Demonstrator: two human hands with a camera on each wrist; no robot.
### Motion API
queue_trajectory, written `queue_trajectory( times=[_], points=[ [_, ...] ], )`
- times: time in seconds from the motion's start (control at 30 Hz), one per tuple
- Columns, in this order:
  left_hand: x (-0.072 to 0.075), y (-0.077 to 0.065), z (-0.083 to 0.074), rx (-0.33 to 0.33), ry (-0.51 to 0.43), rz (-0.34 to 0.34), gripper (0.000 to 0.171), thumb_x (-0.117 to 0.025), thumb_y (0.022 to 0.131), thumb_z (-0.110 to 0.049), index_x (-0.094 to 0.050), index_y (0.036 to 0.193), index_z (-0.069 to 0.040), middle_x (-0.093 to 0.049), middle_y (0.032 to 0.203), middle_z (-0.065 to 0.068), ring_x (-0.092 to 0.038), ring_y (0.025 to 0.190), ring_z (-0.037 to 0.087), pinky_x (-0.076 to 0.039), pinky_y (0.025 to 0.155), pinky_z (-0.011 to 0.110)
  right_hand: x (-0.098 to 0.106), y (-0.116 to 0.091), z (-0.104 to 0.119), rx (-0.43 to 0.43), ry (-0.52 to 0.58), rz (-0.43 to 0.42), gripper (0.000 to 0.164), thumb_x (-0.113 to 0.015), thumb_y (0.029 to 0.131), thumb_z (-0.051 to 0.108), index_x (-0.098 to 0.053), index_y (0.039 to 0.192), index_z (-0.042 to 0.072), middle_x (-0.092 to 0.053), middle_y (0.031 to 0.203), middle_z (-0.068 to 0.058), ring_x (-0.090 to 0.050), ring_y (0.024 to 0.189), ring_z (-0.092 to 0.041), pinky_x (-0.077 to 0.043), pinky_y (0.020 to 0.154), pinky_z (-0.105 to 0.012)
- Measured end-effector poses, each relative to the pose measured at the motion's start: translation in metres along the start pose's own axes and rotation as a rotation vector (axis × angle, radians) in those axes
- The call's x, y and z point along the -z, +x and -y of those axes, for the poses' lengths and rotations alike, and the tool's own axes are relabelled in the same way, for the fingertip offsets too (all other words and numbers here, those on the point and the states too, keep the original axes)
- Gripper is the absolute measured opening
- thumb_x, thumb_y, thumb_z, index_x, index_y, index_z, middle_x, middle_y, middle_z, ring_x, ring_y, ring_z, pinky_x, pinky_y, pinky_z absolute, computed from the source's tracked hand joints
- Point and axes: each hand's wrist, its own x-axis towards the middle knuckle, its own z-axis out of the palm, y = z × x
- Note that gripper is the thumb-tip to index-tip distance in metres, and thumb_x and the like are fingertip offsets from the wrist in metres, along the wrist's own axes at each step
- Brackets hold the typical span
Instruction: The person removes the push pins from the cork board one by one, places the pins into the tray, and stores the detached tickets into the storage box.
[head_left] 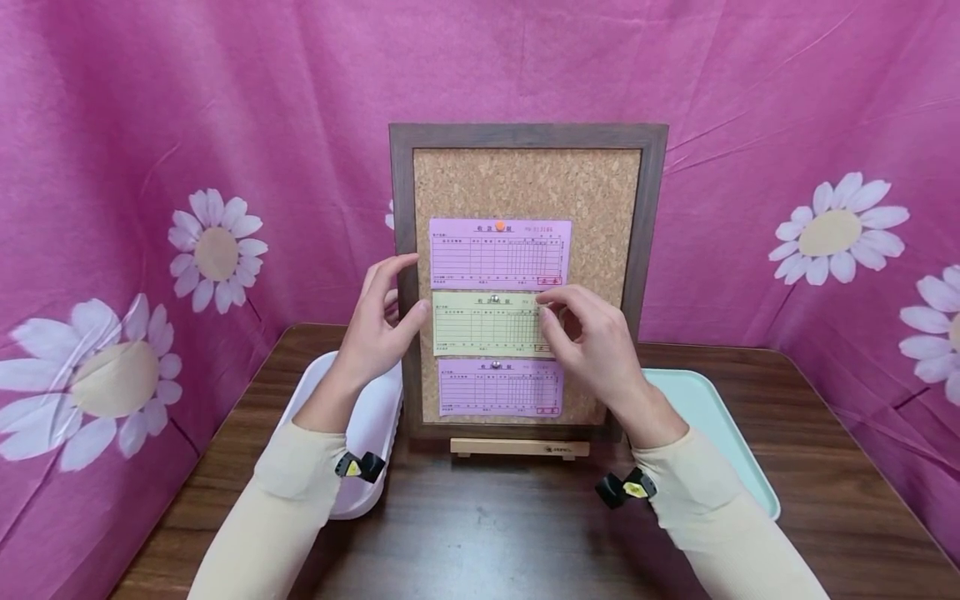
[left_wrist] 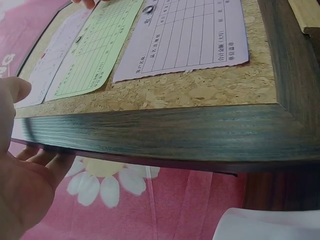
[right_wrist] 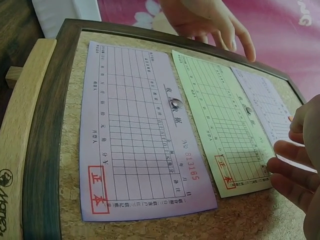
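Observation:
A framed corkboard stands upright, bearing three pinned receipt slips one above another. An orange pin holds the top purple slip. Silver pins fix the yellow-green slip and the bottom purple slip. At the board's left edge, my left hand grips the wooden frame, thumb in front and several fingers behind. My right hand is over the yellow-green slip's right end, its thumb and index fingertips close together at the upper corner. No object shows between the right fingers.
A wooden easel ledge supports the board's bottom. To the left sits a white tray, partly behind the left arm. On the right lies a pale green tray. Pink flowered cloth hangs around the dark wooden table.

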Motion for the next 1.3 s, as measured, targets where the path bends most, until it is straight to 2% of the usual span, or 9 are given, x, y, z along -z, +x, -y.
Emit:
queue_trajectory(
  times=[0.17, 0.27, 0.4, 0.57, 0.77, 1.0, 1.3],
  points=[
    [-0.002, 0.004, 0.001, -0.006, -0.011, -0.002, 0.062, -0.068, 0.099, -0.007, -0.048, 0.158, -0.011, -0.038, 0.156, 0.018, -0.072, 0.108, 0.042, -0.057, 0.073, 0.021, -0.001, 0.003, -0.001, -0.006, 0.014, -0.008, 0.016, -0.071, 0.098, 0.002, -0.076, 0.112, 0.000, -0.075, 0.093, -0.013, -0.063, 0.074, -0.016, -0.050, 0.067, -0.021],
    [-0.003, 0.008, 0.001, -0.024, 0.004, -0.004, 0.062, -0.069, 0.099, -0.008, -0.048, 0.158, -0.010, -0.038, 0.155, 0.019, -0.070, 0.103, 0.036, -0.055, 0.074, 0.022, -0.001, 0.005, -0.001, -0.013, 0.018, -0.018, 0.015, -0.071, 0.098, 0.003, -0.077, 0.112, 0.000, -0.075, 0.093, -0.013, -0.064, 0.074, -0.016, -0.050, 0.067, -0.019],
    [-0.005, 0.013, 0.001, -0.047, 0.013, -0.014, 0.062, -0.071, 0.098, -0.010, -0.050, 0.156, -0.009, -0.038, 0.154, 0.020, -0.062, 0.105, 0.028, -0.050, 0.080, 0.026, -0.002, 0.008, 0.000, -0.020, 0.029, -0.033, 0.014, -0.071, 0.098, 0.003, -0.077, 0.110, -0.001, -0.075, 0.093, -0.014, -0.065, 0.073, -0.017, -0.051, 0.066, -0.018],
    [-0.006, 0.018, 0.002, -0.049, -0.023, -0.033, 0.062, -0.072, 0.097, -0.009, -0.051, 0.155, -0.009, -0.036, 0.155, 0.020, -0.056, 0.107, 0.024, -0.047, 0.082, 0.028, -0.005, 0.013, 0.001, -0.032, 0.042, -0.038, 0.014, -0.072, 0.098, 0.003, -0.076, 0.110, -0.002, -0.075, 0.091, -0.015, -0.065, 0.071, -0.018, -0.052, 0.066, -0.018],
    [-0.006, 0.023, 0.003, -0.062, -0.010, -0.024, 0.063, -0.072, 0.097, -0.009, -0.051, 0.157, -0.010, -0.034, 0.155, 0.020, -0.043, 0.120, 0.018, -0.041, 0.086, 0.031, -0.007, 0.021, 0.003, -0.033, 0.052, -0.059, 0.014, -0.072, 0.098, 0.002, -0.076, 0.110, -0.003, -0.074, 0.090, -0.016, -0.064, 0.071, -0.018, -0.049, 0.067, -0.013],
    [-0.006, 0.025, 0.002, -0.081, 0.002, -0.008, 0.064, -0.072, 0.098, -0.012, -0.050, 0.159, -0.012, -0.034, 0.156, 0.020, -0.037, 0.135, 0.022, -0.036, 0.106, 0.038, -0.010, 0.033, 0.003, -0.041, 0.055, -0.070, 0.014, -0.071, 0.099, 0.004, -0.075, 0.111, -0.003, -0.073, 0.091, -0.016, -0.063, 0.076, -0.019, -0.045, 0.070, -0.010],
    [-0.005, 0.031, 0.003, -0.088, 0.054, -0.007, 0.074, -0.076, 0.097, -0.014, -0.044, 0.164, -0.014, -0.036, 0.155, 0.021, -0.035, 0.141, 0.026, -0.036, 0.115, 0.046, -0.014, 0.049, 0.005, -0.078, 0.054, -0.081, 0.017, -0.072, 0.099, 0.005, -0.075, 0.113, -0.004, -0.075, 0.095, -0.019, -0.069, 0.078, -0.025, -0.047, 0.071, -0.012]
  ],
)
